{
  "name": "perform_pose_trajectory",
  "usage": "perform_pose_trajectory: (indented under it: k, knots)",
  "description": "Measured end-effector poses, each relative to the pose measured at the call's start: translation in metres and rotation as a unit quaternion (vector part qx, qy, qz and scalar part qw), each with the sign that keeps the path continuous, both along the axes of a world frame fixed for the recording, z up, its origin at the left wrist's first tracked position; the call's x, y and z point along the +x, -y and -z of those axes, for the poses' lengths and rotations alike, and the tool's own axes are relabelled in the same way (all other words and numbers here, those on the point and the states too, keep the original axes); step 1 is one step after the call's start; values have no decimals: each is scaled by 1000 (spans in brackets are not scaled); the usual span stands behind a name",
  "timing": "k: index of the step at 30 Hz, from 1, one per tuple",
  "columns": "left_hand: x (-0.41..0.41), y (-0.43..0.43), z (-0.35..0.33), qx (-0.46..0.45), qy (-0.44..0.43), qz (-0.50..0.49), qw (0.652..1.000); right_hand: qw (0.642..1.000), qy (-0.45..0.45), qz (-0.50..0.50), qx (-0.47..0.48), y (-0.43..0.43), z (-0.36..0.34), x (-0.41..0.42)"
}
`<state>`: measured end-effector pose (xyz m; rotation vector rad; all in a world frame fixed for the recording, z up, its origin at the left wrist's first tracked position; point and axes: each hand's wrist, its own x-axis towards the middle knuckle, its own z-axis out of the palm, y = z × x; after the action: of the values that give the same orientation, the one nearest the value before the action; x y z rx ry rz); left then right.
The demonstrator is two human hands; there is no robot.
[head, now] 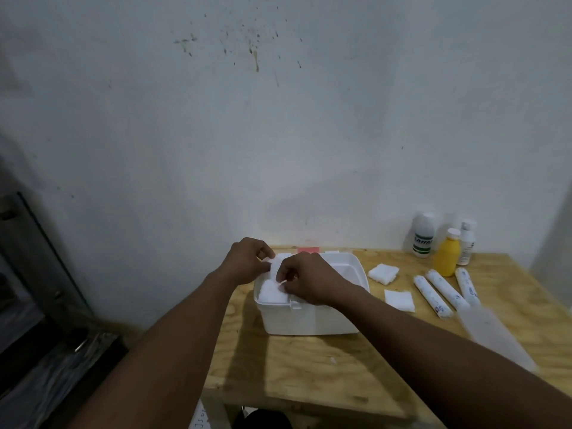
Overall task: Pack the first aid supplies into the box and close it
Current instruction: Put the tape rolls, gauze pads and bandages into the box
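A white plastic box (312, 317) stands open on the wooden table (309, 366). Over its left half my left hand (247, 261) and my right hand (305, 280) both pinch a white gauze pad (276, 262). More white gauze (270, 293) lies inside the box below them. To the right on the table lie two gauze pads (383, 273) (399, 300), three wrapped bandage rolls (433, 297) and three bottles, one of them yellow (447, 253). The box's rear part is hidden by my hands.
A translucent lid or tray (495, 335) lies near the table's right edge. The wall stands just behind the table. A dark cabinet or frame (46, 289) fills the left side, below table level.
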<state>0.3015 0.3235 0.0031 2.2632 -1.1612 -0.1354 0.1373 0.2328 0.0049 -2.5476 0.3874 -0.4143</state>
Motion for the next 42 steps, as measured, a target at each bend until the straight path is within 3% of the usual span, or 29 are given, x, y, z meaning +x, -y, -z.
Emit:
perform_pose_trajectory:
  k: [8,14,19,25,29,36,42]
  knots:
    - [-5,6,-13,-14,14,6,1000,998,59,33,-16,6,-16,-13]
    - [-28,35,-29,-7,41,45,998,990,75,120,-24,56,-40,-46]
    - [-65,88,-43,29,70,122,990,978,10,208,-2,115,-29,-89]
    - [-103,171,-32,190,133,187,955,956,-177,234,-15,162,22,-122]
    - [-120,215,-10,264,174,205,927,942,-245,221,-56,172,46,-125]
    - [-141,249,23,320,204,239,894,938,-266,187,-123,178,56,-121]
    - [-137,246,25,283,186,233,911,960,-210,169,-75,176,49,-122]
